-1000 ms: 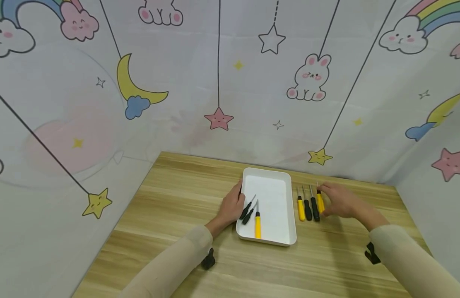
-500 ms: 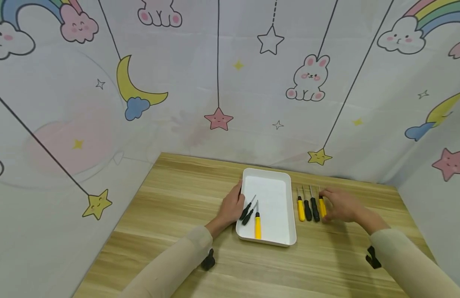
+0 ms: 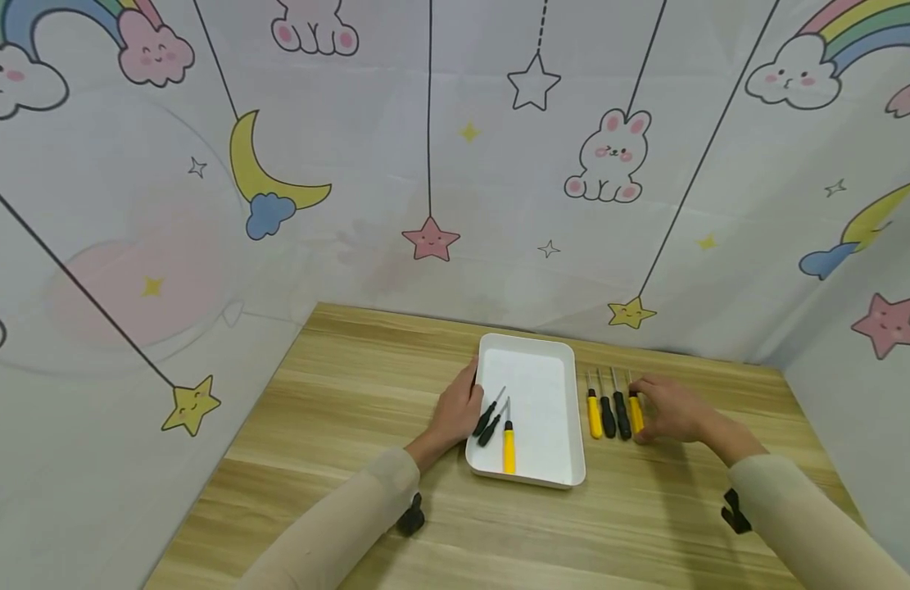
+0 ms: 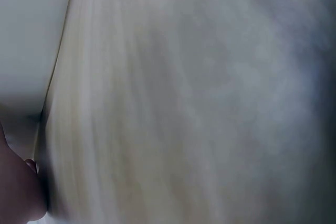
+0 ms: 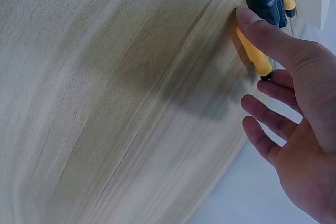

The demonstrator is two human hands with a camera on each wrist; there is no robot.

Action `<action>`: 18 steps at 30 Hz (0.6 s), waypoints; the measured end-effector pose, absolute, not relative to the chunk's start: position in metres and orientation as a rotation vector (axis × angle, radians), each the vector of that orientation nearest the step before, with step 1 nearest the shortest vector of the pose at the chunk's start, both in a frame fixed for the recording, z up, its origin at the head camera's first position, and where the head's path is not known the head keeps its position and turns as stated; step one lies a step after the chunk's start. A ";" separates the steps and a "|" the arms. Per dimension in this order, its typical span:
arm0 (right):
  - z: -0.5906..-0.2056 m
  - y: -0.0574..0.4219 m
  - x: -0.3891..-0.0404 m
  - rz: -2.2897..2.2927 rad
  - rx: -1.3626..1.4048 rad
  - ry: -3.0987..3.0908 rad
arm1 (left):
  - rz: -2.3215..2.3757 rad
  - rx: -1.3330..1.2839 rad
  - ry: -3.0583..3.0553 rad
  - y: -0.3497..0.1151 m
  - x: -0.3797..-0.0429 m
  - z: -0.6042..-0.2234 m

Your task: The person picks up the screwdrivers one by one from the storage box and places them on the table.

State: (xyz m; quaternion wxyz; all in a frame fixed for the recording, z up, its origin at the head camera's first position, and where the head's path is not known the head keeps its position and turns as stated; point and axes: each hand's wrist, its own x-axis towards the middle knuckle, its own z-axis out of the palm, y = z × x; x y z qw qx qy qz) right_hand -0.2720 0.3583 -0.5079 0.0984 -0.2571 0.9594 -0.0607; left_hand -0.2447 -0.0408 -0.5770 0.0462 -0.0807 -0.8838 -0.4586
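The rightmost yellow screwdriver [image 3: 636, 410] lies near the far edge of the tabletop [image 3: 373, 360], right hand [image 3: 673, 410] pinching it endwise; a level hold should clear the adjacent black screwdriver [image 3: 622, 416]; left hand [image 3: 457, 411] grips the tray [image 3: 536, 369]

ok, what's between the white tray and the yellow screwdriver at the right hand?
Three things, per the head view: outward from the white tray, a yellow-handled screwdriver, a black-handled screwdriver, then a second black-handled screwdriver, side by side.

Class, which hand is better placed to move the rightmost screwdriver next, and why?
Probably the right hand: it pinches that yellow screwdriver, while the left hand grips the white tray on its left side.
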 end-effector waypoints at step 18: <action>-0.511 0.359 -0.271 -0.184 -0.754 2.831 | -1.411 -0.257 -2.690 -0.042 -0.245 -0.578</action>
